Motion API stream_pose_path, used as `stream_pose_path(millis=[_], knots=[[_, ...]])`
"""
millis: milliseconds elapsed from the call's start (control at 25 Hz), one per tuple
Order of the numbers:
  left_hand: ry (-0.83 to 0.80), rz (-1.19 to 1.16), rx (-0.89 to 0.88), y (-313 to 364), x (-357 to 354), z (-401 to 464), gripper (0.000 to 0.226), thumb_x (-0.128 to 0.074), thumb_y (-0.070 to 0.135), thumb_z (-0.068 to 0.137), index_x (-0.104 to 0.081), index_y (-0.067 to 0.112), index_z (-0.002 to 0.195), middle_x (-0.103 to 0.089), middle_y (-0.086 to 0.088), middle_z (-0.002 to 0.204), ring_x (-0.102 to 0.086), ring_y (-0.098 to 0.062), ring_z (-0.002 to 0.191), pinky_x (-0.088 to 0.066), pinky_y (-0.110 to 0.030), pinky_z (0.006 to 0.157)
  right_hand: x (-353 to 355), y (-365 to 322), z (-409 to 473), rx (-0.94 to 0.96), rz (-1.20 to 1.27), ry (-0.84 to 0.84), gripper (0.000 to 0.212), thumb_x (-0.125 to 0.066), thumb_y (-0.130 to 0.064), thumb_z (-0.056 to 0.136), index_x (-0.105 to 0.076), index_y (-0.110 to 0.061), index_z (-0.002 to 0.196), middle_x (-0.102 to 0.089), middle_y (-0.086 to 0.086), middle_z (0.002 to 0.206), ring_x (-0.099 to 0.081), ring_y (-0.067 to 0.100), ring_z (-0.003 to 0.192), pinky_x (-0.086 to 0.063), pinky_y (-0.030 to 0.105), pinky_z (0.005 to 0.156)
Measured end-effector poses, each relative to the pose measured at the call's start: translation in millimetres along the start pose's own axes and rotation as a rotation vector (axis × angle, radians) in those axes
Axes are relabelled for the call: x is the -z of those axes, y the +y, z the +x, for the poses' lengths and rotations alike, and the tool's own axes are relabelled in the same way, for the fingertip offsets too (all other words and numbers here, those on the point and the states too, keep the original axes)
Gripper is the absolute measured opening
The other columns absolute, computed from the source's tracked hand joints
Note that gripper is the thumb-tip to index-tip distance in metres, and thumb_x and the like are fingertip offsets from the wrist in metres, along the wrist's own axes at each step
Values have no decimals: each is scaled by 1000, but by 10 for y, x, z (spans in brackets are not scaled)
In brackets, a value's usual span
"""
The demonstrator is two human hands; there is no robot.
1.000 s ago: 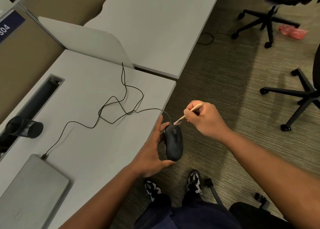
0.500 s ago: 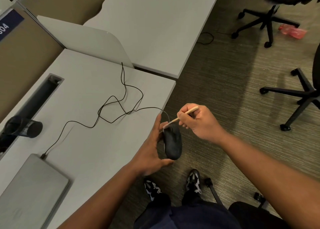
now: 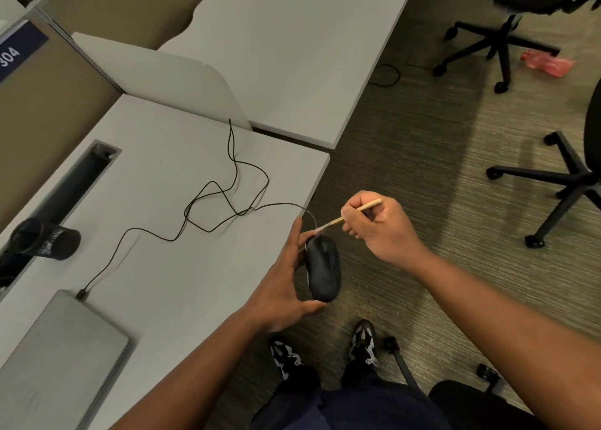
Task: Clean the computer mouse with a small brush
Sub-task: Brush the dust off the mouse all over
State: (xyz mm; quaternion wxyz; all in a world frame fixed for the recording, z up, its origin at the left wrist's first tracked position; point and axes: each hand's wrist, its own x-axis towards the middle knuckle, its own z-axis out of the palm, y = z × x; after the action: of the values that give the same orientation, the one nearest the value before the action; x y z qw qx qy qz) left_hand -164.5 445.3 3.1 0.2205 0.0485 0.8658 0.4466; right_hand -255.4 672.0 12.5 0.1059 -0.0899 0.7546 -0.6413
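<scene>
My left hand holds a black wired computer mouse just past the desk's front edge, above the carpet. Its thin black cable loops back across the grey desk to a closed silver laptop. My right hand pinches a small brush with a pale wooden handle. The brush tip rests at the front end of the mouse, near my left fingertips.
A black mesh pen cup lies on its side by the desk's cable slot. A second desk stands behind a low divider. Two black office chair bases stand on the carpet, with red plastic litter near the far one.
The right hand swept the brush left over the front of the mouse and has come back slightly right. The left hand and mouse have barely moved.
</scene>
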Motion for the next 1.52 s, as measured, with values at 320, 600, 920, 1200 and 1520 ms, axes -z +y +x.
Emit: stream_pose_path(millis=[320,600,920,1200,1520], knots=[[34,-21,-9,-24,32,10,151,-99,23,70,16,63,160,-22,31,169,-37,0,152,-41,-41,124,69,-40,-51,-8,-87,67,11,-62,-36,87,-69,-27,85,-72,11,77,-66,38,71,-54,56,60],[131,-57,-5,-28,81,75,155,-101,24,64,14,64,160,-28,36,164,-44,-4,150,-43,-41,122,75,-134,-137,-36,-77,-80,15,-59,-35,79,-71,-30,86,-74,14,77,-66,49,76,-52,66,60],[154,-51,-5,-12,121,126,154,-102,26,63,11,66,159,-27,32,167,-45,-10,151,-46,-49,119,59,-240,-116,8,-89,-49,13,-61,-23,95,-70,-32,94,-69,11,74,-56,20,55,-40,38,46],[152,-24,0,-20,121,139,155,-102,23,65,14,66,158,-28,34,165,-46,-8,149,-47,-40,118,47,-340,-107,5,-58,-77,13,-60,-25,85,-72,-26,84,-70,10,72,-61,35,61,-44,48,49],[178,57,-6,-1,86,183,159,-103,23,62,16,63,159,-31,29,164,-46,-6,149,-50,-26,111,-79,-461,-139,54,-255,-140,15,-57,-20,88,-68,-24,78,-60,-20,56,-51,2,47,-33,17,44]])
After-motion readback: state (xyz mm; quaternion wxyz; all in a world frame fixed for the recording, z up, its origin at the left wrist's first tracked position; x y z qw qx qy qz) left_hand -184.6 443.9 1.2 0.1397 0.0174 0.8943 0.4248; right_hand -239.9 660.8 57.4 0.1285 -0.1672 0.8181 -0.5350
